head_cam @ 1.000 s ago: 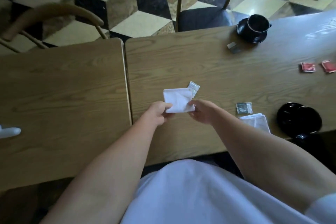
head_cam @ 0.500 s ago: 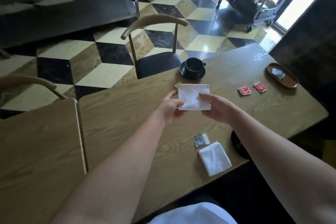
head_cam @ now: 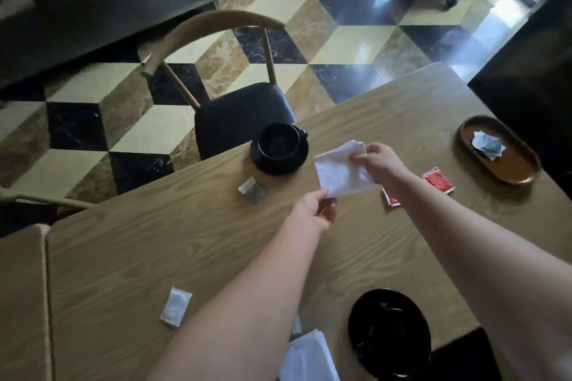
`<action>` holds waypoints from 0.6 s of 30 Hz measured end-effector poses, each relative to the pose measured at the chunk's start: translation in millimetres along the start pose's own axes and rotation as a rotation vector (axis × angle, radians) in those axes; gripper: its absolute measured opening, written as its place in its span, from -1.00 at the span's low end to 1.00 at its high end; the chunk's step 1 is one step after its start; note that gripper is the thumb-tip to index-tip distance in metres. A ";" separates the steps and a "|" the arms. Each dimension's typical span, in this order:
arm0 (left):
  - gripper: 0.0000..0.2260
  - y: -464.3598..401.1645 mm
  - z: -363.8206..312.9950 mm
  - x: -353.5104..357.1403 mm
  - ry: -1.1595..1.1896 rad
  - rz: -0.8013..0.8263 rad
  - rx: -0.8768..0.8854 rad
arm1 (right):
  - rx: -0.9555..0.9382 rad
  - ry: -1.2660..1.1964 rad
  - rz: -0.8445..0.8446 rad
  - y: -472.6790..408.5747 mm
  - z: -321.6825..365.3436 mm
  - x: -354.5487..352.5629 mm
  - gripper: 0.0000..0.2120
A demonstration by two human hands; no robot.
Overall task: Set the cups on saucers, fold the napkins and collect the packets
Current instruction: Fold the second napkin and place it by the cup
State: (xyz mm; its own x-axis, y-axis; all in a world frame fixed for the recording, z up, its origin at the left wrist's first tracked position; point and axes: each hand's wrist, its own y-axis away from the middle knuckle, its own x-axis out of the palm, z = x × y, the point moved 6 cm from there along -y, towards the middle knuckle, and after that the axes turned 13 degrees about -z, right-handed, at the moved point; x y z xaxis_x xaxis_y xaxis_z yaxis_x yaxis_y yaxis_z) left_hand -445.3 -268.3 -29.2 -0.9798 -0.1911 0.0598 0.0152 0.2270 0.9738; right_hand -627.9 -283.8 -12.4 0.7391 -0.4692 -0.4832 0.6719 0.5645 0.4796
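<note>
Hands, left (head_cam: 312,210) and right (head_cam: 382,161), pinch a folded napkin (head_cam: 342,172); swinging left could clip the cup (head_cam: 280,144) beside it.

Both bare forearms extended forward over table, converging toward centre of view. Left hand (head_cam: 312,210) lower and nearer, knuckles up, thumb and fingers pinching near bottom corner of folded white paper napkin (head_cam: 342,172). Right hand (head_cam: 383,164) higher and farther, wrist angled inward, fingertips (head_cam: 356,158) gripping napkin's upper right edge. Both hands closed on napkin, holding it raised off table. Hands apart, napkin spanning gap between them.
</note>
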 end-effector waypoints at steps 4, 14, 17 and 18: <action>-0.80 -31.6 -14.0 39.9 -0.020 -0.125 0.064 | -0.041 0.120 -0.026 -57.2 9.8 -3.0 -0.92; -0.84 -85.8 -69.0 82.6 0.162 -0.347 0.165 | -0.192 0.284 -0.077 -150.2 40.9 30.8 -0.82; -0.87 -95.4 -71.6 83.2 0.221 -0.405 0.149 | -0.189 0.307 -0.054 -162.4 42.2 42.4 -0.89; -0.83 -100.0 -71.6 83.7 0.235 -0.420 0.147 | -0.182 0.319 -0.053 -165.7 39.9 45.1 -0.91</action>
State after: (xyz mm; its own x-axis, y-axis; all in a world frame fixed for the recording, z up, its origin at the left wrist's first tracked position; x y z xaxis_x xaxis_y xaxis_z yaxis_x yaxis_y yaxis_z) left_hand -514.5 -375.4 -105.8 -0.8235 -0.5009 -0.2662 -0.4154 0.2130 0.8843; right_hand -704.0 -425.7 -84.4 0.6322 -0.2824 -0.7215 0.6681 0.6702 0.3231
